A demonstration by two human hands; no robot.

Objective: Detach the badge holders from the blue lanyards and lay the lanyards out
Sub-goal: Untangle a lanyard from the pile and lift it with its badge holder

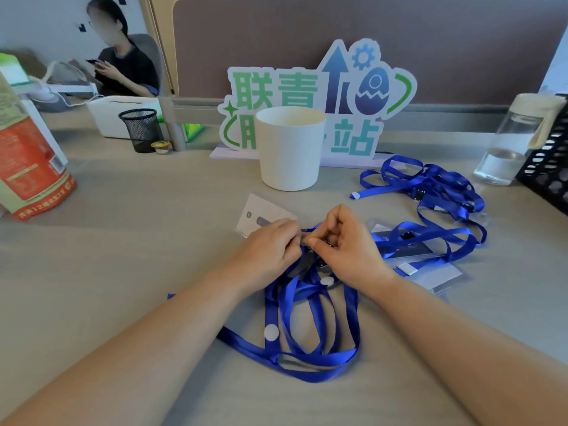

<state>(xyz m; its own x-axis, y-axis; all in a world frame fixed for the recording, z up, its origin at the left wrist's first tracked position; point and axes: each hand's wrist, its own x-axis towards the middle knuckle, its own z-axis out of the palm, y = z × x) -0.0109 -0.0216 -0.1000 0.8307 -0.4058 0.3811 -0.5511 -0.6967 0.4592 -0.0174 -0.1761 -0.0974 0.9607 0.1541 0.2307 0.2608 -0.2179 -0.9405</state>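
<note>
Broadly, the grey desk [129, 272] carries everything, and the white cup [290, 149] in its middle serves as the marker. The biggest mass of ribbon is the loose heap of blue lanyards [310, 336] well in front of the cup, toward the person; a second tangle of lanyards [436, 186] sits to the cup's right, not laid out straight. Right of the cup and nearer the person lie clear badge holders [430, 272] with ribbon across them, apparently still attached. One badge holder [261, 215] lies just in front of the cup. Over it the left hand [267, 250] and right hand [347, 244] meet, both pinched on a small dark clip [322, 242] at a ribbon's end. I judge the job partly done: several detachments and all the straightening remain.
</note>
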